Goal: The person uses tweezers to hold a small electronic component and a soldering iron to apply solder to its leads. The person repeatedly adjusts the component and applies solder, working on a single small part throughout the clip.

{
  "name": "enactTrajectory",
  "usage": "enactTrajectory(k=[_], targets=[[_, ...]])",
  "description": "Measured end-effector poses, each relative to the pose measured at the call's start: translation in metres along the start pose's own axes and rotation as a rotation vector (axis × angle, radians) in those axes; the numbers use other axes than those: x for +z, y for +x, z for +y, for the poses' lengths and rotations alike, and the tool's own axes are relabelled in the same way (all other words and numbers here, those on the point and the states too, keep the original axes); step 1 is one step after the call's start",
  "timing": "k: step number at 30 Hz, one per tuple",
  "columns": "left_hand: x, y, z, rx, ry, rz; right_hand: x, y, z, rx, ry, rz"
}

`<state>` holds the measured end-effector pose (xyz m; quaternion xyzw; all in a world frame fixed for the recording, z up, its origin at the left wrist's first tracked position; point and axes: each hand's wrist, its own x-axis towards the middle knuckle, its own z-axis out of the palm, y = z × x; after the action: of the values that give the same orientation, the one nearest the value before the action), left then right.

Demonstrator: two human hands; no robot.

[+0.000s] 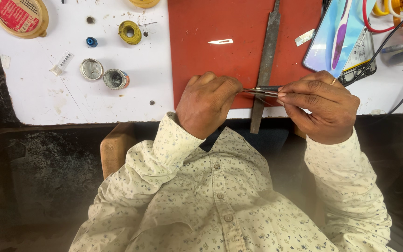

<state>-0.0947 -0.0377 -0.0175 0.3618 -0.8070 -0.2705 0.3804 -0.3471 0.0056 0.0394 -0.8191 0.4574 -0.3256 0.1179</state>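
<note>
At the near edge of the red rectangular mat (pixel 201 56), left hand (pixel 207 103) and right hand (pixel 323 108) both pinch slim dark metal tweezers (pixel 263 90) over a long grey steel file (pixel 265 65).

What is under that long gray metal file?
The metal file lies on the red mat; its lower end overhangs the white table. Both hands and their small tool cross above it, hiding that stretch.

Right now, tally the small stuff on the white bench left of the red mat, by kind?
Yellow tape rolls: 1
Open round tins: 2
Blue caps: 1
Round tan lidded boxes: 1
Clear plastic strips: 1
Total: 6
</note>
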Motion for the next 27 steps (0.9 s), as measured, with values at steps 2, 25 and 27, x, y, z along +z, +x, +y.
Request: enactTrajectory(k=[2,25,27], targets=[[0.000,0.000,0.000,0.002,0.010,-0.003,0.001,0.000,0.001,-0.004,0.005,0.010],[-0.035,-0.010,-0.005,-0.121,0.048,0.179,-0.010,0.058,-0.034,-0.069,-0.100,-0.017],[-0.042,-0.013,-0.007,-0.159,0.037,0.198,-0.005,0.064,-0.039,-0.101,-0.115,-0.019]])
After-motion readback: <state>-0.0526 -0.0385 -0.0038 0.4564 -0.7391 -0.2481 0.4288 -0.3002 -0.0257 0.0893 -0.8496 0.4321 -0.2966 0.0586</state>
